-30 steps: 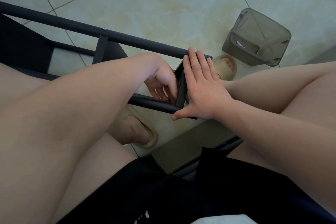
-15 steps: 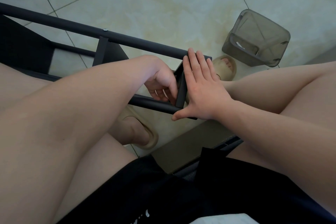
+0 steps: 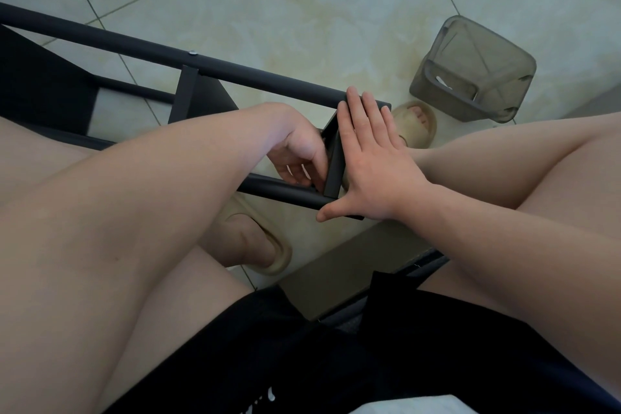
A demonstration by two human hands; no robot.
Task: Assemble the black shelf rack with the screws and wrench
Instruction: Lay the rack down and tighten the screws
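- Pale marbled floor tiles fill the background, and the black shelf rack lies on its side across them, running from the far left in to both hands.
- The right hand is flat, fingers straight and together. Its palm presses the outer face of the rack's end panel, and the thumb is spread under the lower tube.
- The left hand sits just across that panel from the right, on its inner face, with the fingers curled. What it pinches, if anything, is hidden by the panel and its own knuckles (a screw or the wrench would be a guess).
- One screw head shows on the upper tube, well beyond the left hand, where another shelf panel meets it.
- Handling, as I judge it: painted metal tube and sheet, stiff and not fragile, light enough to steady with one palm, though the smooth finish may slide under a flat hand.
- The loose end panel probably wants to swing until it is fastened, so bracing it square against both tube ends looks the sound way to hold it. To move the rack, the tubes are the natural place to grip.
- A grey container stands on the floor beyond the right hand's fingertips, with a slippered foot between them.
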